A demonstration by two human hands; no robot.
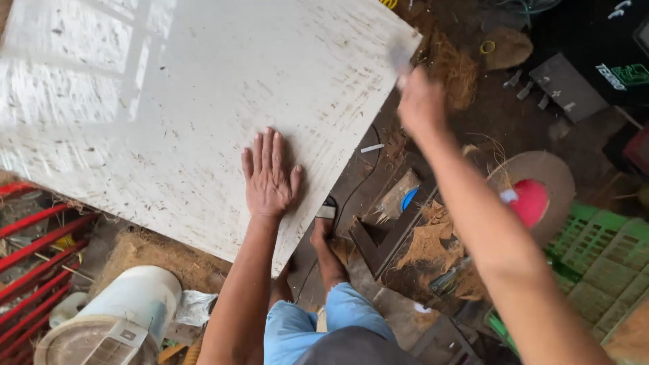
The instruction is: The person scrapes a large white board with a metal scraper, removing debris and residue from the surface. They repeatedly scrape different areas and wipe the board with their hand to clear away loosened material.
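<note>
The left hand (269, 174) lay flat, fingers spread, near the white board's (169, 101) edge; the right hand (420, 105) clenched a blurred tool (400, 59) at its corner.

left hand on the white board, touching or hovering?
Touching. The head view shows the left hand lying flat, palm down with fingers spread, on the white board near its lower edge, with no gap visible beneath it.

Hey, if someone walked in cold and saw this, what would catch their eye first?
The big white board filling the upper left, with the left hand pressed flat on it near its lower edge. Then the right hand, blurred, gripping a tool by the board's right corner. At right, a red ball stands out beside green crates.
</note>
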